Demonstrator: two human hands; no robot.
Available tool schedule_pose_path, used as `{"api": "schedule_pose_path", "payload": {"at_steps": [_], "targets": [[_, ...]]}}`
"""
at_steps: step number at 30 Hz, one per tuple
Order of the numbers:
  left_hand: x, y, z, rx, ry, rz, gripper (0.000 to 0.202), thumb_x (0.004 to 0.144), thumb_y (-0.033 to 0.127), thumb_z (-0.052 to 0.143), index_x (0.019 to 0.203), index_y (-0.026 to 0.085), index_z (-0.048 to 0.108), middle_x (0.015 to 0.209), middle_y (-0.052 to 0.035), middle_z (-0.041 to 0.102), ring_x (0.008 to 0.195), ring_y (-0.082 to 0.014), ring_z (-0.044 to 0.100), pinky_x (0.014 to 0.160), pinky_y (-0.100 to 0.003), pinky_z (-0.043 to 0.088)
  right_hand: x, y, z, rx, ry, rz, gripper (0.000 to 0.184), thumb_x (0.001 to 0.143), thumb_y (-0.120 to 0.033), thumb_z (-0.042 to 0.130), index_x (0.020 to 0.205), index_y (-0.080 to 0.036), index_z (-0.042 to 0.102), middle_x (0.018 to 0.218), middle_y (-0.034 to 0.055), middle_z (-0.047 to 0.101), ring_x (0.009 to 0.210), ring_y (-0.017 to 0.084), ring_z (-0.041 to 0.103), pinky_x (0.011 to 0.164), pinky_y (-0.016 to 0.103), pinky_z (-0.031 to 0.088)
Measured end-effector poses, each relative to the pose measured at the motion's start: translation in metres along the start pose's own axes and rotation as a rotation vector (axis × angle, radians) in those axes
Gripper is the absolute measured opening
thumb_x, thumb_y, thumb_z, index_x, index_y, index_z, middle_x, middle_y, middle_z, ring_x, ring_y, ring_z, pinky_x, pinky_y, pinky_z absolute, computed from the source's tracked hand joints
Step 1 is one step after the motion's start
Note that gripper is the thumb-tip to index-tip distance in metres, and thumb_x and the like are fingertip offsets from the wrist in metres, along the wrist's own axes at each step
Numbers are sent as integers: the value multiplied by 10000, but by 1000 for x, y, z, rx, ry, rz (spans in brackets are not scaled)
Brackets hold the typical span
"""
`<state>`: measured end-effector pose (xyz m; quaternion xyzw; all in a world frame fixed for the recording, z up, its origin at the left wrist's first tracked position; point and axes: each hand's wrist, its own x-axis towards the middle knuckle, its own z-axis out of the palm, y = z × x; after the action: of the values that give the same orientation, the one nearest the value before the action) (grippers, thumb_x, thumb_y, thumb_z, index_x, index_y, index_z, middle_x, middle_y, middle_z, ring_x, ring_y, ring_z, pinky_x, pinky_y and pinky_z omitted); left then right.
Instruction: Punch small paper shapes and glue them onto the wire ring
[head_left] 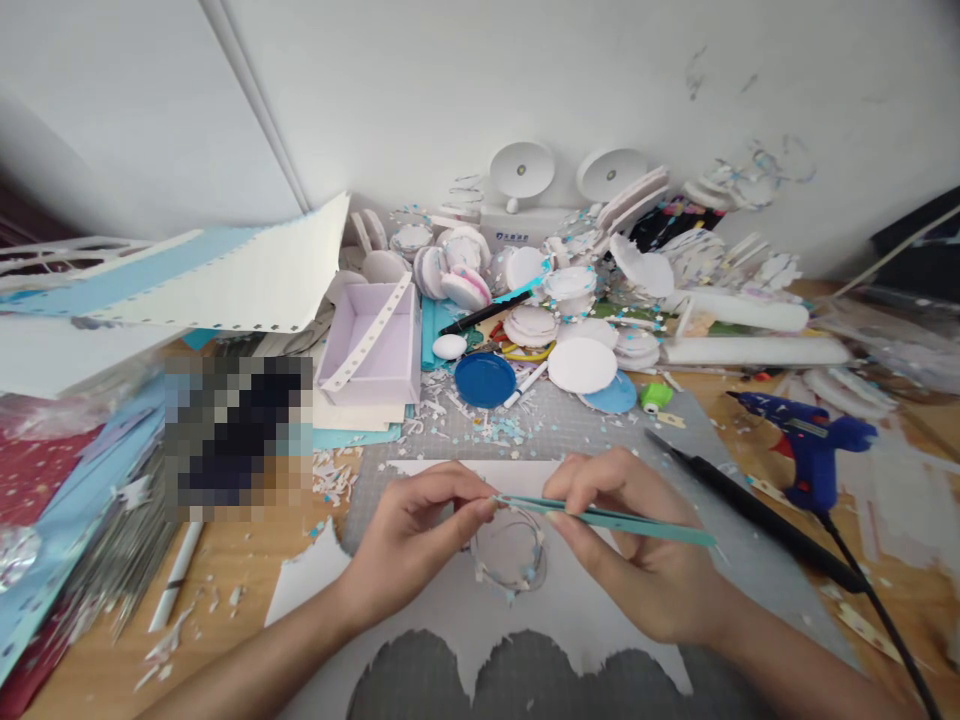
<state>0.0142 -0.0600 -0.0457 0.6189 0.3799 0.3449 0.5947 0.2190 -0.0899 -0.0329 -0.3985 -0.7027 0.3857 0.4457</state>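
Note:
My right hand (637, 540) is closed around a pair of green tweezers (645, 528), their tips pointing left. My left hand (427, 535) pinches the upper part of a thin wire ring (478, 570), close to the tweezer tips. Small pale blue and white pieces dot this ring. Whatever tiny piece may sit between the tips is too small to make out. Beneath both hands lies a white sheet (307, 610) with scalloped, ragged cut-outs along its near edge.
A grey cutting mat (435, 680) covers the wooden table. On the right lie a blue glue gun (814, 440) with its cord and a black-handled pointed tool (739, 510). Behind are a lilac box (371, 390), a blue lid (485, 380), white discs (583, 365) and paper scraps.

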Motion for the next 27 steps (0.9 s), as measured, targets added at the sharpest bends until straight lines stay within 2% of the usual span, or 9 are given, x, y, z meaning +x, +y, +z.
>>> {"api": "schedule_pose_path", "payload": {"at_steps": [11, 16, 23, 27], "targets": [[1, 1, 0, 19, -21, -5, 192, 853, 251, 602, 784, 108, 711, 741, -65, 630, 694, -142, 541, 631, -239, 427, -2, -1, 0, 37, -2, 28, 164, 843, -88, 510, 866, -240, 455, 780, -14, 538, 681, 121, 524, 601, 272, 416], [1, 2, 1, 1, -15, -12, 179, 843, 246, 612, 779, 112, 711, 759, -76, 643, 710, -154, 564, 640, -249, 441, 0, -2, 2, 111, 43, 34, 163, 849, -83, 511, 836, -234, 449, 752, -13, 537, 681, 122, 528, 603, 261, 428], [0, 4, 1, -29, 0, 7, 139, 834, 219, 619, 763, 135, 703, 746, -61, 639, 705, -151, 567, 643, -248, 448, 2, -7, 1, 94, 137, 36, 158, 839, -98, 525, 795, -227, 445, 727, -8, 553, 652, 127, 549, 557, 243, 440], [0, 4, 0, -17, 0, 23, 176, 850, 233, 596, 752, 139, 707, 738, -61, 643, 706, -153, 566, 654, -247, 442, 2, -6, -1, 10, 147, -52, 187, 828, -61, 490, 846, -238, 432, 737, -10, 540, 647, 132, 529, 588, 279, 445]]}}
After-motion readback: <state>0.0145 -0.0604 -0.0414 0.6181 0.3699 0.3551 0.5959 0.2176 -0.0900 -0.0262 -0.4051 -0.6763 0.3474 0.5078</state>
